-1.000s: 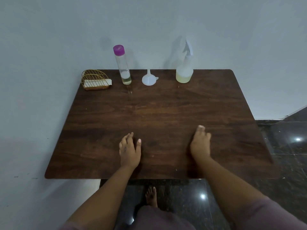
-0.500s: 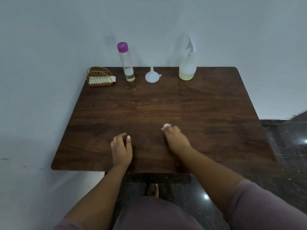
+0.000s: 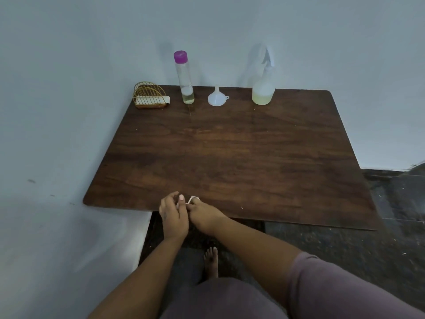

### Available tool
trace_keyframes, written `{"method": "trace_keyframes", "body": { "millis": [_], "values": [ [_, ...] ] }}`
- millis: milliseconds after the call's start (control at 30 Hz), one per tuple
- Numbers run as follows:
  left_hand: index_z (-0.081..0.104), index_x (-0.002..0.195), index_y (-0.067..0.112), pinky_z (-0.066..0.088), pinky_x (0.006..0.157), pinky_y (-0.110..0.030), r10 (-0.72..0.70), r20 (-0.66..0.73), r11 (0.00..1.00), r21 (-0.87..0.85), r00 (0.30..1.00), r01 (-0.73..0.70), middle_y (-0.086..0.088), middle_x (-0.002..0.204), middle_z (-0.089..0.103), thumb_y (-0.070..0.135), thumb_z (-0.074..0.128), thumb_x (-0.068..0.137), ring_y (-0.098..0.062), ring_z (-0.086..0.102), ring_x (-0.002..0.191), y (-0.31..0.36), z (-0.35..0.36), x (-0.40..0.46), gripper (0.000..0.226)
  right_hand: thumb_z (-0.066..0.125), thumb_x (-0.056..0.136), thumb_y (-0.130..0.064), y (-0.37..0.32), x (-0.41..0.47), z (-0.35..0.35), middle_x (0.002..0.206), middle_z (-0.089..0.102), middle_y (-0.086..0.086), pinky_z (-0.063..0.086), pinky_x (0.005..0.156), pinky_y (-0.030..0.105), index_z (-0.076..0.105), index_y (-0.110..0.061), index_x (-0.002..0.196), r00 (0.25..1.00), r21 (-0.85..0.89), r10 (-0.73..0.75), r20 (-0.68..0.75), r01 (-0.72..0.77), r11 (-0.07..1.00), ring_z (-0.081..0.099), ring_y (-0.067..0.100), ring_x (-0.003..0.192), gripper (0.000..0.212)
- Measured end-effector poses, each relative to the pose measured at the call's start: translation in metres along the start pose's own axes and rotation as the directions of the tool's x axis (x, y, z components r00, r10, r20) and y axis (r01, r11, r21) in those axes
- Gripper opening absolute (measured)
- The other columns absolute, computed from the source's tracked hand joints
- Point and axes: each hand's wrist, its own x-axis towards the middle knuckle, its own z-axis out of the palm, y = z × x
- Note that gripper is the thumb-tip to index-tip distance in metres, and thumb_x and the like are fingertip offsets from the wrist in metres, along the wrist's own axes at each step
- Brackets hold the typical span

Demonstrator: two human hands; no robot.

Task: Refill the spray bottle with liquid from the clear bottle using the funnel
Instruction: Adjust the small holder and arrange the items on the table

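At the table's far edge stands the clear bottle (image 3: 184, 79), tall, with a purple cap and a little yellowish liquid at its bottom. The white funnel (image 3: 216, 97) sits mouth-down just right of it. Further right is the translucent spray bottle (image 3: 263, 88) with its white trigger head, holding pale yellow liquid low down. My left hand (image 3: 173, 217) and my right hand (image 3: 203, 215) meet at the table's near edge, far from all three. Their fingertips touch each other, loosely bent. A pale blur shows at the right fingertips; what it is I cannot tell.
A gold wire holder (image 3: 149, 96) with a white item in it stands at the far left corner of the dark wooden table (image 3: 230, 157). The table is pushed against a pale wall behind and on the left. Dark floor and a bare foot (image 3: 211, 261) show below.
My right hand slid left across the near part of the table until it touched the left hand. The left hand drew back to the near edge. The view shifted right and back.
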Motion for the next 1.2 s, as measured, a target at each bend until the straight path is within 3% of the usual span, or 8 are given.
{"method": "trace_keyframes", "body": {
  "millis": [167,333,400,633,733,867,1000,1200],
  "values": [
    [0.056,0.118,0.002,0.043,0.098,-0.046,-0.047,0.000,0.999,0.017,0.999,0.047,-0.015,0.121,0.052,0.031,0.046,0.101,-0.035,0.048,0.116,-0.017,-0.004,-0.016,0.036,0.041,0.089,0.002,0.049,-0.072,0.004,0.145,0.043,0.007,0.035,0.109,0.037,0.050,-0.017,0.137,0.915,0.267,0.354,-0.196,-0.297,0.917,0.039,0.030,0.123,0.053],
    [0.054,0.123,0.004,0.035,0.097,-0.034,-0.009,0.097,0.999,0.040,0.995,0.005,-0.013,0.128,0.049,0.031,0.047,0.100,-0.029,0.042,0.121,0.000,0.012,-0.029,0.036,0.039,0.091,-0.003,0.083,-0.129,0.004,0.128,0.040,0.014,0.043,0.092,0.042,0.048,-0.003,0.131,0.425,0.398,0.885,-0.190,-0.791,0.465,0.039,0.032,0.115,0.041],
    [0.053,0.124,0.004,0.035,0.099,-0.036,0.004,0.109,0.999,0.042,0.994,-0.009,-0.012,0.130,0.047,0.032,0.047,0.100,-0.029,0.040,0.122,0.005,0.016,-0.032,0.037,0.039,0.092,-0.002,0.067,-0.128,0.003,0.125,0.039,0.014,0.044,0.090,0.041,0.047,0.000,0.128,0.366,0.411,0.918,-0.153,-0.821,0.395,0.040,0.032,0.114,0.037],
    [0.051,0.125,0.001,0.036,0.095,-0.035,-0.019,0.041,0.998,0.065,0.999,0.016,-0.016,0.132,0.042,0.031,0.050,0.099,-0.033,0.041,0.123,0.003,0.009,-0.022,0.040,0.046,0.092,-0.003,0.010,-0.054,0.010,0.128,0.038,0.013,0.046,0.094,0.042,0.044,-0.007,0.136,0.941,0.202,0.327,-0.083,-0.306,0.930,0.040,0.030,0.114,0.044],
    [0.051,0.125,0.000,0.036,0.093,-0.033,-0.022,0.022,0.997,0.069,1.000,0.020,-0.017,0.132,0.043,0.031,0.049,0.099,-0.033,0.041,0.123,-0.002,0.000,-0.010,0.040,0.048,0.094,-0.012,0.043,-0.036,0.007,0.126,0.046,0.017,0.042,0.101,0.037,0.056,-0.006,0.128,0.873,0.414,0.475,-0.114,-0.393,0.821,0.048,0.034,0.114,0.036],
    [0.050,0.126,-0.001,0.037,0.099,-0.041,-0.084,-0.036,0.995,0.046,0.996,0.085,-0.018,0.133,0.042,0.031,0.046,0.100,-0.036,0.040,0.125,-0.008,-0.009,0.006,0.042,0.045,0.095,-0.018,0.094,-0.046,-0.004,0.129,0.049,0.017,0.040,0.102,0.036,0.058,-0.010,0.128,0.532,0.566,0.815,-0.229,-0.609,0.556,0.047,0.035,0.120,0.036],
    [0.051,0.125,-0.001,0.035,0.100,-0.040,-0.066,-0.052,0.996,0.050,0.996,0.069,-0.018,0.132,0.043,0.032,0.046,0.101,-0.036,0.039,0.125,-0.009,-0.014,0.020,0.041,0.044,0.098,-0.023,0.054,-0.025,0.003,0.125,0.049,0.016,0.043,0.099,0.042,0.053,-0.011,0.130,0.929,0.239,0.291,-0.229,-0.237,0.942,0.047,0.034,0.112,0.036],
    [0.054,0.122,0.004,0.032,0.097,-0.034,0.045,-0.039,0.994,0.097,0.998,-0.041,-0.013,0.127,0.049,0.055,0.033,0.091,-0.029,0.042,0.119,0.001,-0.003,0.054,0.063,0.017,0.094,-0.063,0.055,0.048,-0.003,0.162,-0.010,0.000,-0.007,0.119,0.052,-0.004,-0.018,0.153,0.985,0.061,0.169,0.020,-0.170,0.984,-0.016,0.022,0.147,0.077]
  ]
}}
